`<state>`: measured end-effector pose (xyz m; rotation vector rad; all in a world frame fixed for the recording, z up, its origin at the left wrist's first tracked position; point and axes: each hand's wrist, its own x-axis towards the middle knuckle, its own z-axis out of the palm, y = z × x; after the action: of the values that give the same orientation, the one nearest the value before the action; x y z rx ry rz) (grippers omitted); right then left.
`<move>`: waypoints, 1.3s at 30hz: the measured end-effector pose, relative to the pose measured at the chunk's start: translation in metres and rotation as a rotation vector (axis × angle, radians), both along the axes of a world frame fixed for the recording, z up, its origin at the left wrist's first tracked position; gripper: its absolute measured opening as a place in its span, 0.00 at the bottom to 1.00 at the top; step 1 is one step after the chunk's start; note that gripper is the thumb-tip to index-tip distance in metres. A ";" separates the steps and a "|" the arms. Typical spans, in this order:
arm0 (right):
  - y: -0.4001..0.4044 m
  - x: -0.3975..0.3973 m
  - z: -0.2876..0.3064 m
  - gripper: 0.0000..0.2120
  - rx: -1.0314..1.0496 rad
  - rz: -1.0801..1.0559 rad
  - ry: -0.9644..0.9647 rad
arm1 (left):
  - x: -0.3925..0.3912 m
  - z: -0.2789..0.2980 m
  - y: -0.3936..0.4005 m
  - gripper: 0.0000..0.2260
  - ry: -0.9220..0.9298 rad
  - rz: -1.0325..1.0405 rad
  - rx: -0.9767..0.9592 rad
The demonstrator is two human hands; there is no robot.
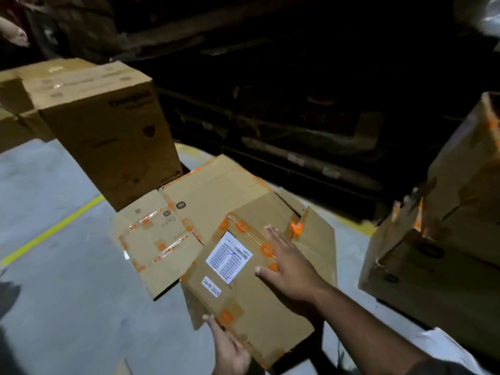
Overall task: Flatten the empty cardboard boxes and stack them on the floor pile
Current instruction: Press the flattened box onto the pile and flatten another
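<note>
A flattened cardboard box point(251, 293) with orange tape, a white shipping label and a date sticker lies tilted on top of the floor pile point(173, 234) of flattened boxes. My right hand point(286, 263) lies flat on its top, fingers straight and spread, palm down. At the box's near-left edge, my left hand point(230, 347) touches the cardboard with extended fingers; whether it grips the edge is unclear.
A tall closed carton point(108, 131) stands behind the pile at left, with more cartons beside it. Torn and stacked boxes point(443, 234) stand at right. Dark pallet racking fills the back. A yellow line point(51, 231) crosses the grey floor. Another person's hand point(16, 33) shows top left.
</note>
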<state>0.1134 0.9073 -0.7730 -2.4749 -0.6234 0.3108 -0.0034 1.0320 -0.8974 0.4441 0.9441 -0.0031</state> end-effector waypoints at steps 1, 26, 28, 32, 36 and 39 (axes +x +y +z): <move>0.006 0.001 -0.010 0.44 -0.014 0.017 -0.017 | 0.007 -0.007 0.001 0.37 0.023 0.039 -0.069; -0.025 -0.028 -0.164 0.43 -0.309 -0.086 0.253 | -0.005 -0.042 -0.002 0.44 0.470 -1.053 1.626; -0.021 -0.025 -0.166 0.40 -0.293 -0.079 0.254 | -0.001 -0.045 -0.004 0.47 0.445 -1.199 1.622; -0.009 -0.018 -0.170 0.36 -0.301 -0.088 0.239 | -0.001 -0.055 0.008 0.51 0.450 -1.260 1.606; 0.003 -0.018 -0.173 0.43 -0.334 -0.056 0.272 | -0.003 -0.062 0.022 0.46 0.484 -1.058 1.646; 0.007 -0.022 -0.171 0.39 -0.310 -0.064 0.174 | 0.004 -0.055 0.023 0.35 0.551 -1.168 1.847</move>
<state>0.0909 0.9145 -0.9444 -2.7153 -0.4499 0.6319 0.0002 1.0550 -0.9528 2.7645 0.8410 -0.3506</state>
